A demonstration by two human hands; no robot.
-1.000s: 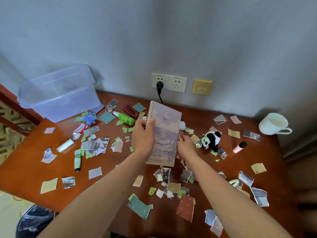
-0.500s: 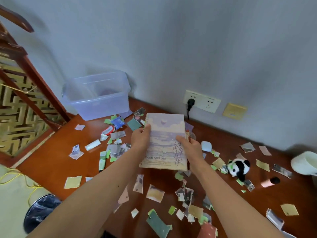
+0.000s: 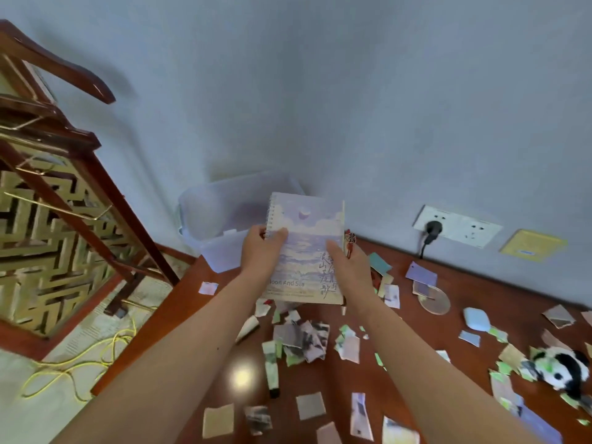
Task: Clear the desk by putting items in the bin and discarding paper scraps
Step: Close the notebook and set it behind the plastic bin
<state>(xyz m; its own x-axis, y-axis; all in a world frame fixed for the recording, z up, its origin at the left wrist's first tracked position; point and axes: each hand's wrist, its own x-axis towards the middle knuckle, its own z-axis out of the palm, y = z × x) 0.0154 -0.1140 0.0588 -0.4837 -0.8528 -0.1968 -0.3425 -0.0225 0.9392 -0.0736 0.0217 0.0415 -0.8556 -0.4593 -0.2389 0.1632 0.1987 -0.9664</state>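
1. Spiral notebook (image 3: 306,248), purple sea-and-moon cover, held up off the desk (image 3: 474,283), cover facing the camera. Its top edge overlaps the clear plastic bin (image 3: 217,219) in view; not inside yet.
2. Left hand (image 3: 261,251) grips the spiral edge, thumb on the cover and fingers behind. Right hand (image 3: 347,267) grips the opposite edge, thumb on the cover. A small red charm or bookmark (image 3: 349,243) sticks out beside the right hand; can't tell whether it is held or attached.
3. Bin sits at the far left corner of the desk against the wall. Its walls are translucent, so contents are hard to tell; it looks mostly unfilled.
4. Progress, judged: early. Notebook is about to go in; nearly everything else is left.
5. Items on the desk for the bin: green-white tube (image 3: 272,370), panda plush (image 3: 559,368), pale blue case (image 3: 476,318), round disc (image 3: 434,301).
6. Paper scraps (image 3: 302,341) lie all over the desk, thickest just below the notebook; none look discarded.
7. Wall socket (image 3: 458,225) with a black plug is behind the desk.
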